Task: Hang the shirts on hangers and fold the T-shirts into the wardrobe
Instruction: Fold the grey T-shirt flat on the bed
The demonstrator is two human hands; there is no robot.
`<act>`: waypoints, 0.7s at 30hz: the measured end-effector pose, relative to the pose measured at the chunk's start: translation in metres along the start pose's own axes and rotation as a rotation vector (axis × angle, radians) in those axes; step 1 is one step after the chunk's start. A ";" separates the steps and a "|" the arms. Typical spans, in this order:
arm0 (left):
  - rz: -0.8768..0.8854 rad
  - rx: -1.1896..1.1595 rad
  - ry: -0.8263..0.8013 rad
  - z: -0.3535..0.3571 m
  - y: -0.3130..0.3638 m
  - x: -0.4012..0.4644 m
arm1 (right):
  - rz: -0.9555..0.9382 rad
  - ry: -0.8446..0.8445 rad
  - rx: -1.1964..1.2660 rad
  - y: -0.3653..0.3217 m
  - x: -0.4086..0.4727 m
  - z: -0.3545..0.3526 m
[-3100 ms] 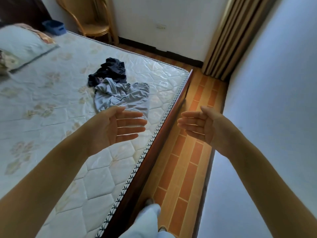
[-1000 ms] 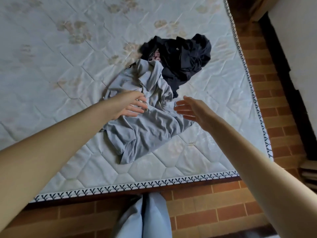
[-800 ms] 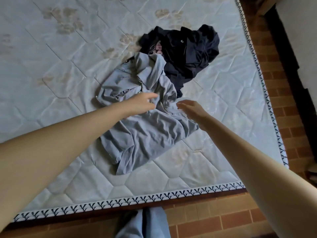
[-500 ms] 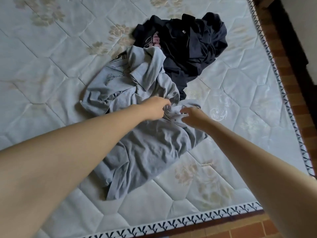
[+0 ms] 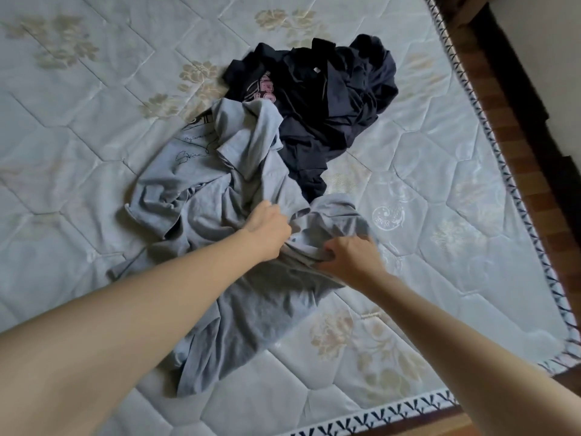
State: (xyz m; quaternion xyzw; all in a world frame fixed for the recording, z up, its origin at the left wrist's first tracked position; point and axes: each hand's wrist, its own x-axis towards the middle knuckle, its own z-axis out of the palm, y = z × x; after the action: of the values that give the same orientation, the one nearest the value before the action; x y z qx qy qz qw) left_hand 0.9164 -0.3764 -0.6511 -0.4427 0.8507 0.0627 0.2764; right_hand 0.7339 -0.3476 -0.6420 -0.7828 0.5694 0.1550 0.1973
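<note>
Both hands now down from hovering; left hand (image 5: 267, 228) & right hand (image 5: 350, 258) bunch grey T-shirt (image 5: 226, 215): soft, light, floppy, best gripped at shoulders

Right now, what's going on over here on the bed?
A person is bent over the bare mattress, sorting clothes. Both hands grip the crumpled grey T-shirt: the left hand holds a fold near its middle, and the right hand pinches the fabric beside it. A dark navy garment lies bunched just beyond, untouched. Nothing is folded yet.
</note>
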 end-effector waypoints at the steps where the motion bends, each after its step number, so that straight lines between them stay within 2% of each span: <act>1: -0.007 0.019 -0.006 -0.007 -0.004 -0.008 | -0.009 0.012 -0.012 0.005 -0.009 -0.006; 6: -0.071 -0.148 -0.035 -0.050 -0.043 -0.063 | 0.039 0.074 0.040 0.033 -0.050 -0.059; 9: -0.086 -0.141 -0.058 -0.083 -0.062 -0.107 | 0.004 0.144 0.028 0.039 -0.076 -0.099; 15: -0.167 -0.158 0.078 -0.177 -0.093 -0.202 | -0.218 0.387 -0.049 0.014 -0.128 -0.190; 21: -0.285 -0.468 0.238 -0.273 -0.121 -0.305 | -0.255 0.603 -0.083 -0.013 -0.186 -0.294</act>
State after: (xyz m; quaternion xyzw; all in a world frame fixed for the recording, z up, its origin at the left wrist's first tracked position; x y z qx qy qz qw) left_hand 1.0378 -0.3260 -0.2453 -0.6138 0.7687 0.1653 0.0712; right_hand 0.6955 -0.3320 -0.2963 -0.8659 0.4927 -0.0866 0.0057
